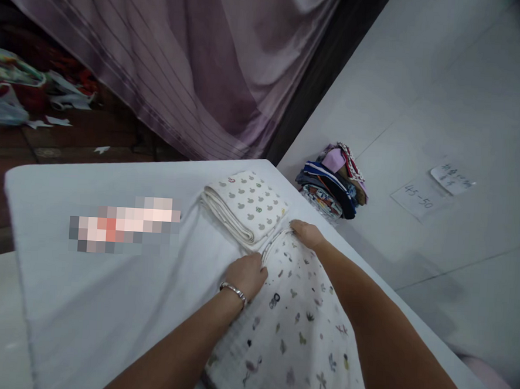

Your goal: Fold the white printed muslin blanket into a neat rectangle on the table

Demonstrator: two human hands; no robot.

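Note:
A white cloth with small printed figures [295,331] lies spread on the white table [116,303] in front of me. My left hand [246,274], with a silver bracelet on the wrist, is closed on the cloth's far left corner. My right hand [307,234] pinches the far right corner of the same cloth. Just beyond both hands sits a folded white cloth with grey and red duck prints [246,205].
A pile of colourful clothes [333,184] lies on the pale floor to the right of the table, near two paper notes [432,190]. A purple curtain [184,66] hangs behind the table. Bags and scraps litter the dark floor at far left.

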